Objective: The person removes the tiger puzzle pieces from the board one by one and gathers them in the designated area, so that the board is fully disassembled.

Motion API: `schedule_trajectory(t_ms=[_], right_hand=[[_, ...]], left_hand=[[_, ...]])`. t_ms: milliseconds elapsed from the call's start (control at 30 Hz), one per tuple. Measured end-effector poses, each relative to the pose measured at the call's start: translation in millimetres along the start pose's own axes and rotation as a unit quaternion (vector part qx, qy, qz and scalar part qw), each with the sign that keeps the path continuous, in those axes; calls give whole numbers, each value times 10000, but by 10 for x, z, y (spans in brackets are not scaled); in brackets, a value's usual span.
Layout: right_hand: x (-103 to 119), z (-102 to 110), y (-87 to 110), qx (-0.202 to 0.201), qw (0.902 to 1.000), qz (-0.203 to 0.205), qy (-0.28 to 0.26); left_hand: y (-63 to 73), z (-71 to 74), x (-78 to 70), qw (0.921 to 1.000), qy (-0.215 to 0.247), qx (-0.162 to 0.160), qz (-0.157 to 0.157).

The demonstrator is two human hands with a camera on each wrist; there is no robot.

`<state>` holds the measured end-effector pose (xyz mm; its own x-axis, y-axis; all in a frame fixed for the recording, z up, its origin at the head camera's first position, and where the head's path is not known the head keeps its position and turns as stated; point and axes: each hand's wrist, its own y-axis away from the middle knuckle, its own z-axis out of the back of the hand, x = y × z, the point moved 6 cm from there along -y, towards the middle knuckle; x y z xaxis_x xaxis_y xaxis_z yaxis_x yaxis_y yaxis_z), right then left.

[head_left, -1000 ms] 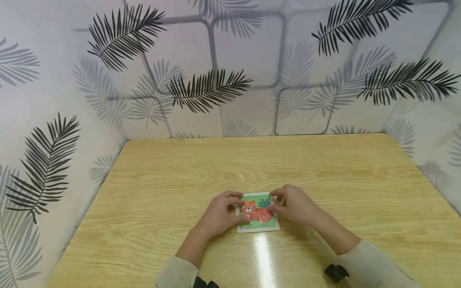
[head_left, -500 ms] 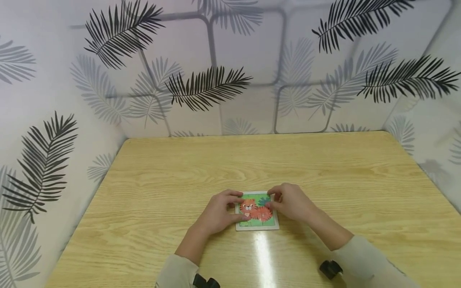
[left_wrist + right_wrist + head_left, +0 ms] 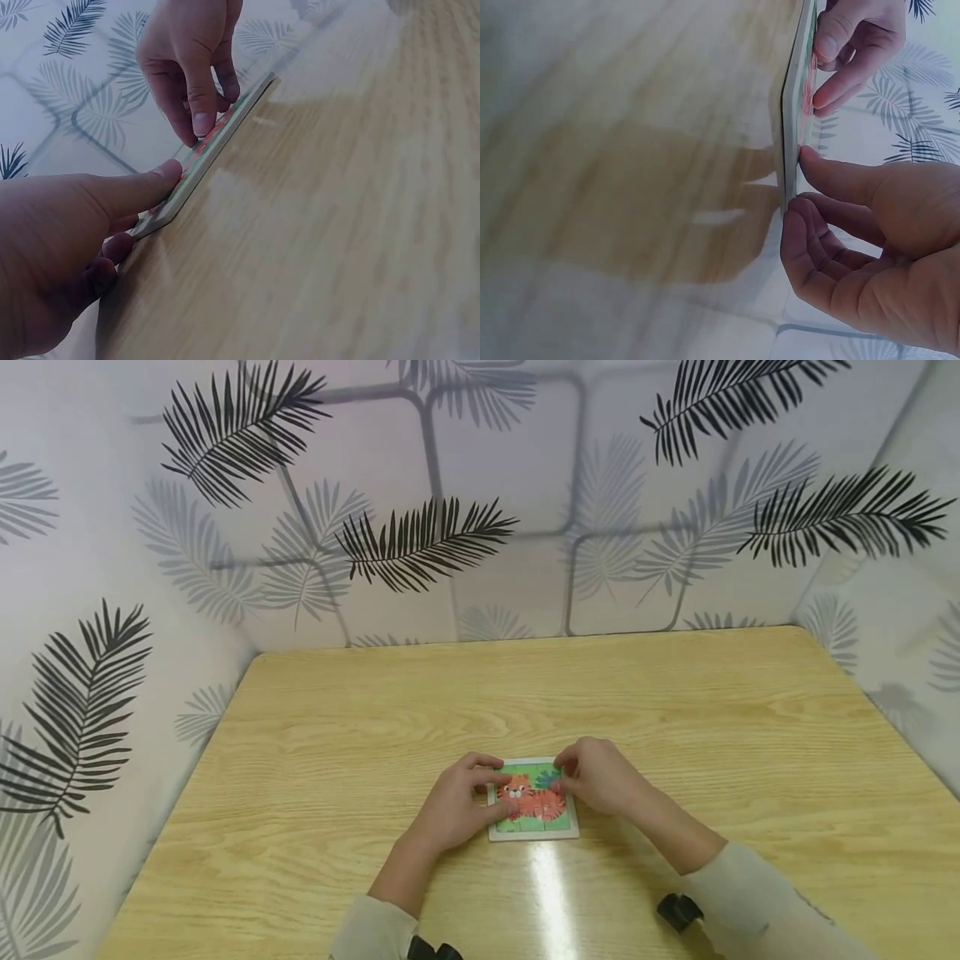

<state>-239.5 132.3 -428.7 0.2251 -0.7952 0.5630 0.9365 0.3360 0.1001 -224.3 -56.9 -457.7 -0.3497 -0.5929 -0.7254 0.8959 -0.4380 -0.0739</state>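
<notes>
A square jigsaw puzzle [image 3: 531, 827] lies on the wooden table between both hands, an orange tiger on green inside a pale frame. My left hand [image 3: 456, 802] holds its left side, thumb over the picture and fingertips at the rim. In the left wrist view the left thumb [image 3: 142, 191] presses the puzzle's face, with curled fingers below at the frame's edge. At the upper right corner, my right hand [image 3: 603, 777] pinches the puzzle between thumb and fingers. The right wrist view shows the right thumb [image 3: 840, 176] at the face and curled fingertips along the edge.
The wooden table [image 3: 360, 710] runs back to a wall [image 3: 502, 468] printed with grey and black leaves. Both forearms come in from the front in light sleeves [image 3: 750, 893], with a black strap [image 3: 679, 912] by the right one. Light glares in front of the puzzle.
The right thumb and fingers have drawn closer together at the puzzle's upper right corner. My left hand has stayed nearly still on the left side, and the head view has shifted slightly.
</notes>
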Motion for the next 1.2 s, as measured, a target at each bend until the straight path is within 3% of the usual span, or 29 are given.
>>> schedule_trajectory(t_ms=[233,533,933,1200], right_hand=[[19,-1,-35,73,9999,109,77],[-78,-49,-28,137,9988,-354,-308],[-55,-13,-44,227,9982,-470,-293],[56,-49,-39,312,9991,-269,-56]], left_hand=[[15,-15,9,9999,-120,-72,64],[51,-33,-7,9995,-92,-99,273],[27,-26,-91,9984,-568,13,-10],[29,-22,-97,9980,-629,-1,-83]])
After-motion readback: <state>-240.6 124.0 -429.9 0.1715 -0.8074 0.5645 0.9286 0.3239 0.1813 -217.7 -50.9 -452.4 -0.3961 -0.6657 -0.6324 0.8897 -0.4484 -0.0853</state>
